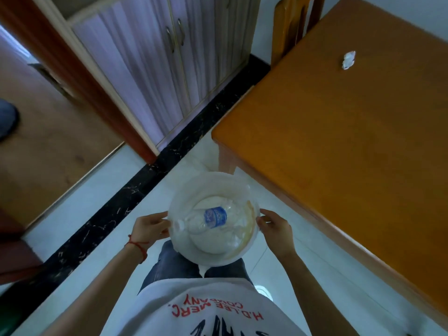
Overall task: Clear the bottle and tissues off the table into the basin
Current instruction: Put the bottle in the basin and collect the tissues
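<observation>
Here, both hands grip basin (186,187), bottle (213,218) inside, tissue (348,59) on table (339,146)

bottle (211,218) in basin (184,190), tissue (348,59) on table (339,141)

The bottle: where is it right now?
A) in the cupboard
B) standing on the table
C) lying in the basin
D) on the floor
C: the bottle lies on its side inside the basin, which the left hand and right hand hold by the rim; only a tissue is on the table.
</observation>
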The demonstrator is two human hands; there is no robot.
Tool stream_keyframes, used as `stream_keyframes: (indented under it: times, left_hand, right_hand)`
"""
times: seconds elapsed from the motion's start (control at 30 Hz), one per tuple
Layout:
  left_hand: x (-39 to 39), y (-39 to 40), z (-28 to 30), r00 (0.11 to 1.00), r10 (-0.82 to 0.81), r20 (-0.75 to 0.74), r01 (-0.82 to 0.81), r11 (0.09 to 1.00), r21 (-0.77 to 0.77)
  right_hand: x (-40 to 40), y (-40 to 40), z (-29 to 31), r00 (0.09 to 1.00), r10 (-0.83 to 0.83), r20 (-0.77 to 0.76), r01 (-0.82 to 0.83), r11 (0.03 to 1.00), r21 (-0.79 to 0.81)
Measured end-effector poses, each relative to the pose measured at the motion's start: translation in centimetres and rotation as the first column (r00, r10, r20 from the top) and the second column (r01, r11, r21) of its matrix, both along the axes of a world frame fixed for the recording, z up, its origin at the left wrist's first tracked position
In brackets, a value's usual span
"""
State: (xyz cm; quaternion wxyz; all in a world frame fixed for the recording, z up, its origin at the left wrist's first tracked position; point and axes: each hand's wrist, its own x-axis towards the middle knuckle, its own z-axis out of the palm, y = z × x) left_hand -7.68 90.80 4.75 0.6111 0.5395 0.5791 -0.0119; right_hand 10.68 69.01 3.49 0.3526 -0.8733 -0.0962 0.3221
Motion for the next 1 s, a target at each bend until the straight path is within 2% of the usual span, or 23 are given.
stream_keyframes:
  times: [0.2,0.4,0.73,1.0]
  left_hand:
    - [-3.1,2.3,0.1,0.993,0.113,0.027,-0.113,0.994,-0.002]
    - [-5.7,7.0,-0.6,0.994,0.099,0.042,-0.100,0.995,0.005]
    - [-8.3,19.9,-1.0,0.998,-0.017,0.065,0.018,1.000,-0.018]
    - [-6.6,27.6,-0.3,0.988,-0.140,0.063,0.139,0.990,0.021]
  right_hand:
    - [-0.6,4.2,0.1,0.992,0.128,0.013,-0.128,0.992,0.018]
    - [-2.7,8.3,-0.1,0.988,0.152,0.011,-0.152,0.987,0.041]
    - [-8.7,18.0,-0.6,1.000,-0.007,-0.016,0.008,0.999,0.046]
    - [-10.4,24.4,-0.5,0.989,-0.149,0.016,0.148,0.988,0.043]
